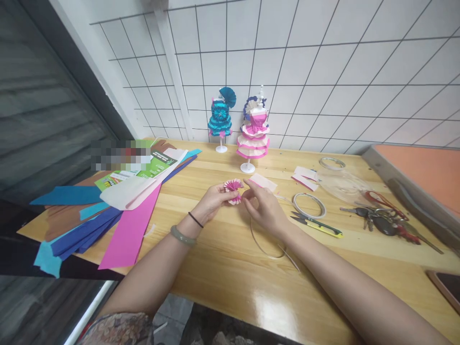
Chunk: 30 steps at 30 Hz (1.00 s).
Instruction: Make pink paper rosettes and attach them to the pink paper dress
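Note:
Near the middle of the wooden table, my left hand (214, 200) is closed on a small pleated pink and white paper fan (233, 186), its thumb across the folds. Just right of the fan is my right hand (261, 203), thumb and index finger bent toward the fan's right edge with a gap between them. Whether its fingertips touch the paper is hard to make out. Behind the hands stand a mini dress form in a tiered pink and cream paper dress (253, 139) and another in a teal one (220, 120).
Colored crepe paper strips (125, 230) and a green packet (158, 165) cover the table's left. Rightward lie tape rolls (309, 206), snips (318, 225), paper scraps (264, 182), keys (384, 223) and a phone (445, 287). An orange-topped grey case (413, 191) borders the right. A tiled wall stands behind.

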Each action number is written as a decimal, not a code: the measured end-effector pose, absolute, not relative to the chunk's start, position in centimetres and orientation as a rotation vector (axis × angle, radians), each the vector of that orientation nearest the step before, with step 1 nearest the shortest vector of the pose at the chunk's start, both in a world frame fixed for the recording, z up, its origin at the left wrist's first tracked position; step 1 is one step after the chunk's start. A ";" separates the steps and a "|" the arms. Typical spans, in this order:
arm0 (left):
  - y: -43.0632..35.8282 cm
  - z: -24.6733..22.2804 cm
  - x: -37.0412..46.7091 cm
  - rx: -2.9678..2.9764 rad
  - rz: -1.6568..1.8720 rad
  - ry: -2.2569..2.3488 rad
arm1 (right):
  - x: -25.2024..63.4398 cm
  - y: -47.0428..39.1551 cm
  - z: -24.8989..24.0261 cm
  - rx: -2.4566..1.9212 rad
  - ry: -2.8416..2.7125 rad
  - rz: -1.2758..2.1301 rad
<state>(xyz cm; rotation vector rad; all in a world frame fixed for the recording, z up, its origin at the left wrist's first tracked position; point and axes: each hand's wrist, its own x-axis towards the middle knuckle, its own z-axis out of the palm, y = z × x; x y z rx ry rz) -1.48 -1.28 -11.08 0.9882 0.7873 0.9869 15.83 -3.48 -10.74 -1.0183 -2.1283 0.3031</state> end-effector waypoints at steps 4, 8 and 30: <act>-1.3 -10.8 -1.4 1.045 1.013 0.783 | 15.7 -3.2 -10.3 -1.043 -1.827 0.615; -1.6 -10.7 -1.1 1.112 0.963 0.791 | 15.7 -2.7 -10.0 -1.049 -1.671 0.740; -1.5 -10.2 -1.8 1.125 0.900 0.746 | 18.2 -1.9 -9.4 -0.882 -2.328 -0.010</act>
